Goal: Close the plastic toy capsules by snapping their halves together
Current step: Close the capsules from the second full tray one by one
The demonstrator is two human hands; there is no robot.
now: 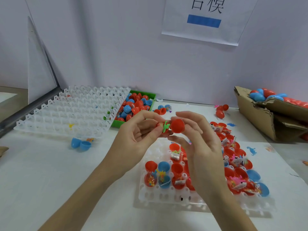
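Above the middle of the worktop [50, 172], the left hand [138, 132] pinches a red capsule half [160, 126] with a green toy [165, 126] sticking out. The right hand [198, 139] grips the other red half [178, 125] just beside it; the halves are not joined. Below, a white tray [166, 197] near the front edge holds open red and blue capsules [164, 174].

Two bare forearms are seen, no sleeves being worn, and the left hand [140, 130] and right hand [198, 139] are left ungloved.
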